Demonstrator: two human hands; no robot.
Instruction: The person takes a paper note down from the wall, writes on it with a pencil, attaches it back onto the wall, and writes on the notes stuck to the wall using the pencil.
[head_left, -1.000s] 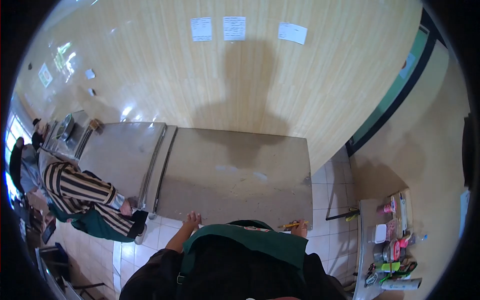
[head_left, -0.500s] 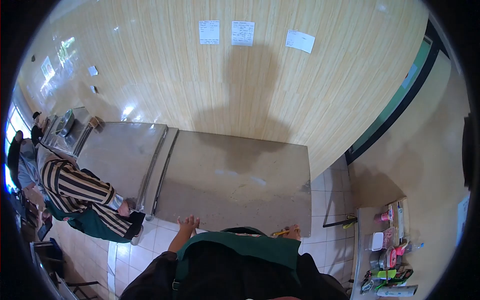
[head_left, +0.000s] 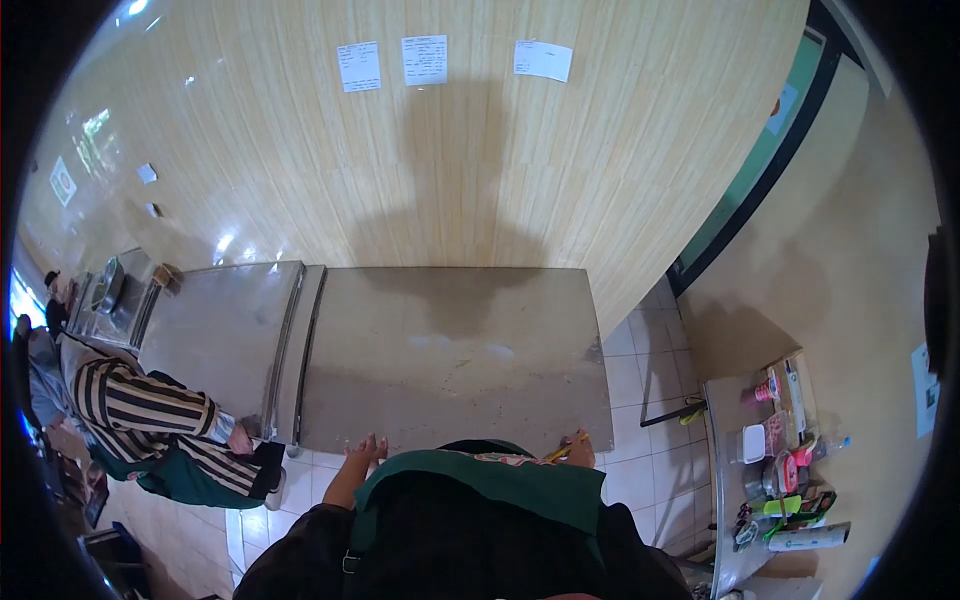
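My left hand (head_left: pixel 362 462) is at the near edge of the grey metal table (head_left: pixel 460 370), fingers stretched out and a little apart, holding nothing. At the table's near right corner, my right hand (head_left: pixel 580 450) is closed around a thin yellow pencil-like thing (head_left: pixel 556 455), which points down and to the left. Its exact kind is too small to make out. Small crumbs or specks are scattered over the tabletop.
To the left, a person in striped sleeves (head_left: pixel 145 405) stands by another metal table (head_left: pixel 215 330). On the right, a side table (head_left: pixel 728 400) carries tubs, bottles and tools. Paper sheets (head_left: pixel 425 60) hang on the wood-patterned wall ahead.
My view has turned slightly, so the wall papers and table sit further left. Both hands stay by the table's near edge, and the right still grips the yellow pencil-like thing.
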